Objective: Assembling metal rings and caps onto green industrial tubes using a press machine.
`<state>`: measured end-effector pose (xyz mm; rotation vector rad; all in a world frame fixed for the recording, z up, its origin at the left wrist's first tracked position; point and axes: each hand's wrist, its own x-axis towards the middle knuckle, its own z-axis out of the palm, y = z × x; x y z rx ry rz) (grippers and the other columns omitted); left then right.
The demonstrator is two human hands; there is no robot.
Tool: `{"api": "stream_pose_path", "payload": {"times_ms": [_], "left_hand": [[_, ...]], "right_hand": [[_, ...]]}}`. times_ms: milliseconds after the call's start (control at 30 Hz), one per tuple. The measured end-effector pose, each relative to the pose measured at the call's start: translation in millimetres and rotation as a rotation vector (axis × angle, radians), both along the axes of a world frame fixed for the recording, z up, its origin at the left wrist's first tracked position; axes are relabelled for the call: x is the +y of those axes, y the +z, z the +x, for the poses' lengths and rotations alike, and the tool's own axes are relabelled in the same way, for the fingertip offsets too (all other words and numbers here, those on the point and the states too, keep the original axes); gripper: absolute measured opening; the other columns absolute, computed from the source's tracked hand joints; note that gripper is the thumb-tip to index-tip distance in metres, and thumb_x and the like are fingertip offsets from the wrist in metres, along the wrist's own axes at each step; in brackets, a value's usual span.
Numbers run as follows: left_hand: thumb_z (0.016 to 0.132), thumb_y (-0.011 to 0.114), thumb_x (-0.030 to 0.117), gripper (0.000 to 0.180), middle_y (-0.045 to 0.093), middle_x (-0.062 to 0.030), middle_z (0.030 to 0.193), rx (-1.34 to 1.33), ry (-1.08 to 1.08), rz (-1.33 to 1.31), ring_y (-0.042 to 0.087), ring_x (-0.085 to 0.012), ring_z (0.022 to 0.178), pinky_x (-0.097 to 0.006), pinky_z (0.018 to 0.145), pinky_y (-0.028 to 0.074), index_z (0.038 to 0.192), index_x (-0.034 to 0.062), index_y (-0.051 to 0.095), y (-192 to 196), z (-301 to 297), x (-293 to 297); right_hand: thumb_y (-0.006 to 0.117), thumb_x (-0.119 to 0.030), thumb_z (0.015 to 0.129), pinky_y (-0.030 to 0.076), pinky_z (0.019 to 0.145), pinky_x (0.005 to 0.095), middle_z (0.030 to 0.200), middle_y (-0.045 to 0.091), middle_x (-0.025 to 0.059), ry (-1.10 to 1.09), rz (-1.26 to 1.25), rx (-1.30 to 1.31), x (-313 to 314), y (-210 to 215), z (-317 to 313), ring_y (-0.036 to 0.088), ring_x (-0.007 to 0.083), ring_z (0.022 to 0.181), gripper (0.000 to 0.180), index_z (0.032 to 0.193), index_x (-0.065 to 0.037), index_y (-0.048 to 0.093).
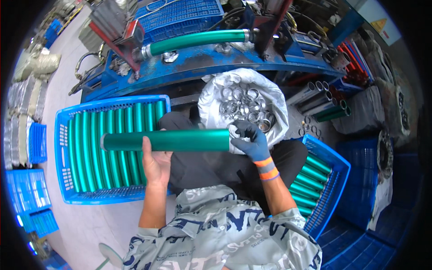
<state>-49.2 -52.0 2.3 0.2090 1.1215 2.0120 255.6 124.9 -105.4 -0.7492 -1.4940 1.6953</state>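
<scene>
A shiny green metal tube lies level across my lap, with a silvery rim at its left end. My bare left hand grips it from below, left of its middle, thumb up against the near side. At the tube's right end, my right hand, in a dark blue glove with an orange and grey cuff, pinches a silvery metal ring against the opening. Its fingertips partly hide that ring. Just beyond my right hand stands a white sack of loose metal rings.
A blue crate of green tubes stands at left; another crate of tubes is at right. Ahead, a blue machine bench carries a clamped green tube. Bare and green tubes and several loose rings lie right of the sack.
</scene>
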Motion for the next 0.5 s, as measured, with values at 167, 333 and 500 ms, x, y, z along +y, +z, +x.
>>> {"api": "stream_pose_path", "payload": {"times_ms": [167,333,500], "left_hand": [[0.113,0.076,0.049,0.055,0.073,-0.0173,0.145,-0.037,-0.065,-0.042,0.072,-0.0305,0.135,-0.051,0.114,0.060,0.148,0.0080,0.065,-3,9,5],[0.113,0.076,0.044,0.048,0.074,-0.0171,0.147,0.029,-0.064,-0.022,0.073,-0.0305,0.135,-0.053,0.113,0.063,0.148,0.0118,0.067,5,7,-1],[0.113,0.077,0.043,0.046,0.074,-0.0164,0.147,0.102,-0.019,0.018,0.073,-0.0298,0.134,-0.053,0.111,0.064,0.146,0.0119,0.069,4,10,-4]], "right_hand": [[0.093,0.003,0.086,0.056,0.119,0.0400,0.155,0.069,0.0161,-0.034,-0.112,0.320,-27,72,5,0.071,0.0227,0.136,0.102,0.175,-0.001,0.043],[0.090,0.000,0.090,0.058,0.118,0.0410,0.158,0.068,0.0190,-0.030,-0.258,0.516,-30,76,-8,0.072,0.0252,0.137,0.101,0.178,0.000,0.040],[0.084,-0.006,0.100,0.058,0.109,0.0328,0.155,0.070,0.0148,0.031,-0.243,0.324,-32,73,-7,0.071,0.0150,0.126,0.080,0.173,0.004,0.050]]}}
